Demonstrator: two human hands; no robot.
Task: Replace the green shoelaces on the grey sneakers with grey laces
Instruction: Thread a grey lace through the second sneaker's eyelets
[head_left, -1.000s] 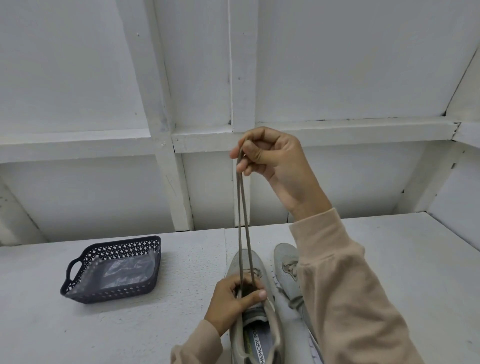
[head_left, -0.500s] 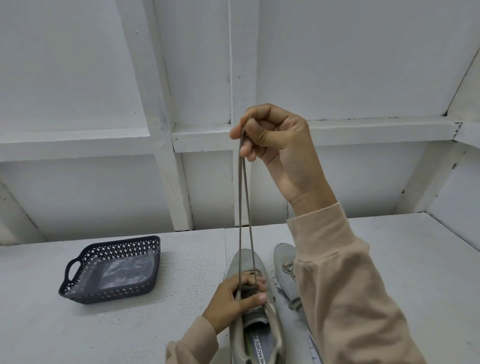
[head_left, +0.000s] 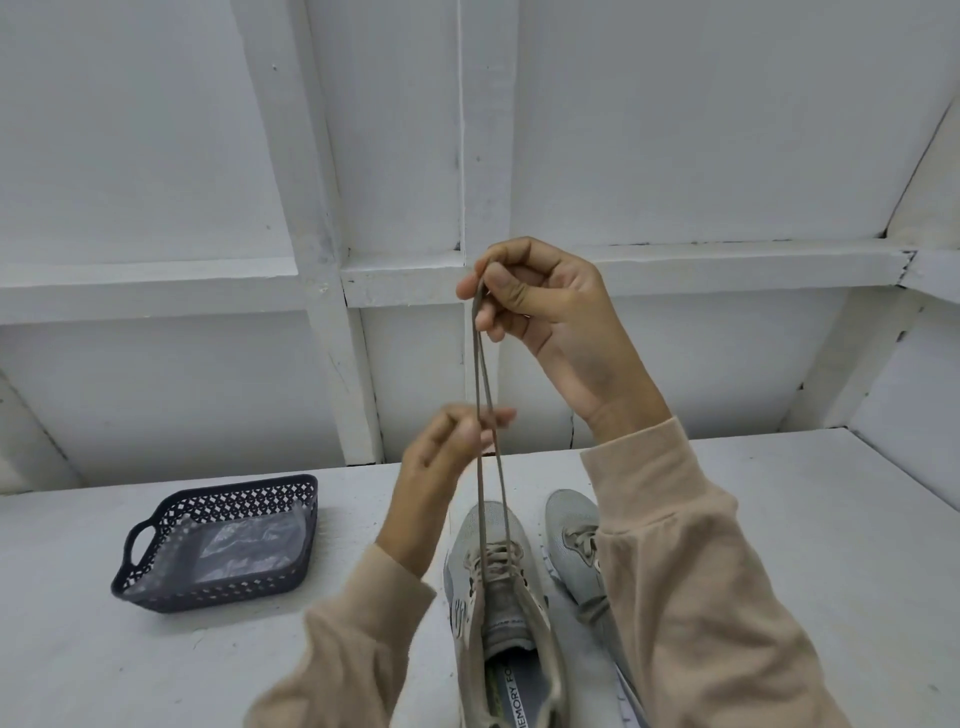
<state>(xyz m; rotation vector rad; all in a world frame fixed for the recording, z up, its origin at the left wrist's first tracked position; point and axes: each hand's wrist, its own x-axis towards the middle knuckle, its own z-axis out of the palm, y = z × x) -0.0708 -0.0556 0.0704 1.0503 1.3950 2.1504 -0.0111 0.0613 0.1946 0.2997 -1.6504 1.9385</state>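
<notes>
Grey lace (head_left: 476, 343), soft and limp, rises taut from near sneaker (head_left: 467, 540) on surface (head_left: 779, 519). Right hand (head_left: 540, 306) pinches both ends; left hand (head_left: 452, 447), blurred beside strands, grip indeterminate. Judged best held near tips.

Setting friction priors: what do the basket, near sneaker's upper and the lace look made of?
Basket: dark matte moulded plastic, by its pierced lattice walls and cut-out handle. Near sneaker upper: grey knit mesh, probably, matte. Lace: flat woven fabric, it seems; thin, taut band.

basket (head_left: 234, 493) left, sneaker (head_left: 465, 543) centre (gap between)
</notes>
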